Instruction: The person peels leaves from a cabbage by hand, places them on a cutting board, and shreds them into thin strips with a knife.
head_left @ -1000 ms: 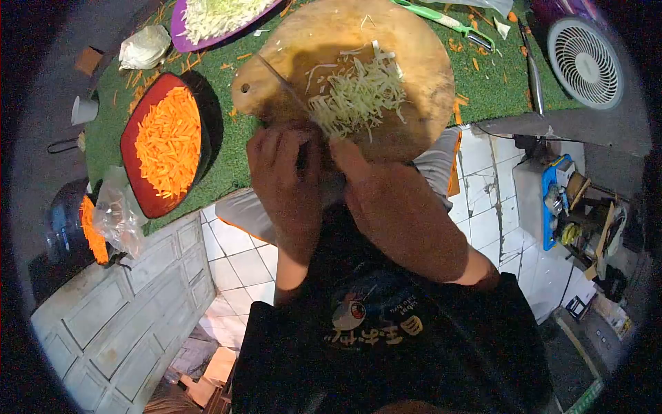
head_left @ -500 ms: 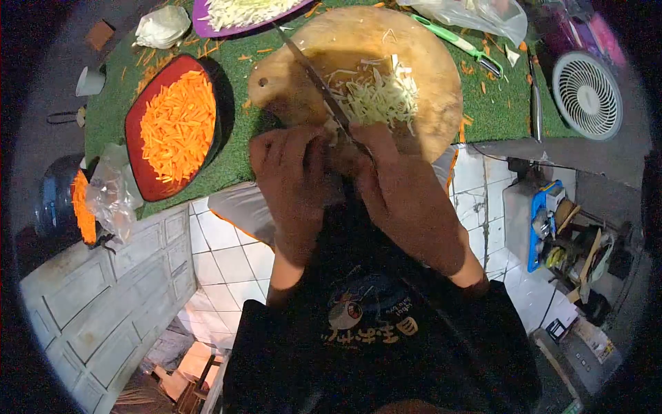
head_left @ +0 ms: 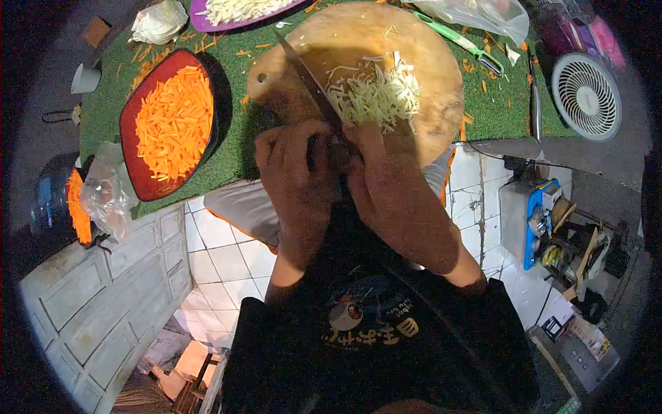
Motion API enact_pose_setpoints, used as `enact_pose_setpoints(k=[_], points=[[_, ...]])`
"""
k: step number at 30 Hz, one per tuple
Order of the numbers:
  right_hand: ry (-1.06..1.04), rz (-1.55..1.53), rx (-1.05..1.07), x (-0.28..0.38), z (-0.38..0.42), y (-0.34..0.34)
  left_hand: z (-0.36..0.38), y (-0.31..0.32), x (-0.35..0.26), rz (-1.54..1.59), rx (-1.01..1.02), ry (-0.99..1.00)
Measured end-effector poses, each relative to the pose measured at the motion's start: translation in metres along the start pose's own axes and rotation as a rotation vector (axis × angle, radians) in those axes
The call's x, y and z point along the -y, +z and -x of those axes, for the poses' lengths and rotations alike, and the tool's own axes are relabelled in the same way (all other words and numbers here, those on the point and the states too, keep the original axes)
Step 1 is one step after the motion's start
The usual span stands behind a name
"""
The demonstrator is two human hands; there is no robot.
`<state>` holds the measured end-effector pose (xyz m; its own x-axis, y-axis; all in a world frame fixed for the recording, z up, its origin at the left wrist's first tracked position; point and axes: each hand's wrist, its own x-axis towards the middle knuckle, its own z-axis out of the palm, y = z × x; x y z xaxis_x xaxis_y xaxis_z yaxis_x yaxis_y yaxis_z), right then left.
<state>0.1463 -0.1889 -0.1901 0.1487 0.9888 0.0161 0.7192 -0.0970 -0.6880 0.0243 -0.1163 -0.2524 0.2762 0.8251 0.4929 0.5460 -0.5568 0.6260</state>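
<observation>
Two hands pressed together at the near edge of a round wooden board (head_left: 414, 48): left hand (head_left: 293, 162) and right hand (head_left: 376, 172) clamp a knife (head_left: 310, 76), its thin steel blade slanting beside pale stringy shredded cabbage (head_left: 376, 93). Left, glossy red bowl (head_left: 131, 165) of carrot sticks on fuzzy green worktop (head_left: 234, 155).

There is only one view, from a camera on the person's head. It looks steeply down along the body with a wide fisheye lens and dark round edges. The desk (head_left: 227, 159) fills the top, close to the lens, and the tiled floor (head_left: 227, 269) lies far below.
</observation>
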Motion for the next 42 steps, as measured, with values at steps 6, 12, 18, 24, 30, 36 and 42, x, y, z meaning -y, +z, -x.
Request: enact_pose_setpoints(k=[6, 12, 18, 24, 30, 36, 42], points=[[0.118, -0.047, 0.153, 0.000, -0.014, -0.006, -0.005, -0.004, -0.006, -0.053, 0.026, 0.015], [-0.109, -0.145, 0.104, -0.016, -0.006, -0.043, -0.002, 0.000, -0.010, -0.093, 0.049, -0.057], [0.058, -0.163, -0.045, -0.040, 0.008, -0.094, -0.012, 0.003, -0.036, -0.311, 0.069, -0.221], [0.211, -0.310, 0.023, -0.085, 0.009, -0.108, -0.013, 0.015, -0.041, -0.076, 0.010, -0.095], [0.090, -0.195, 0.134, -0.103, -0.001, -0.111, -0.009, 0.018, -0.069, -0.244, -0.138, -0.110], [0.020, -0.219, 0.260, -0.100, -0.012, -0.109, -0.003, 0.039, -0.061, -0.310, -0.117, -0.186], [-0.174, -0.006, 0.357, -0.118, -0.019, -0.114, -0.013, 0.046, -0.078, -0.239, -0.098, -0.192]])
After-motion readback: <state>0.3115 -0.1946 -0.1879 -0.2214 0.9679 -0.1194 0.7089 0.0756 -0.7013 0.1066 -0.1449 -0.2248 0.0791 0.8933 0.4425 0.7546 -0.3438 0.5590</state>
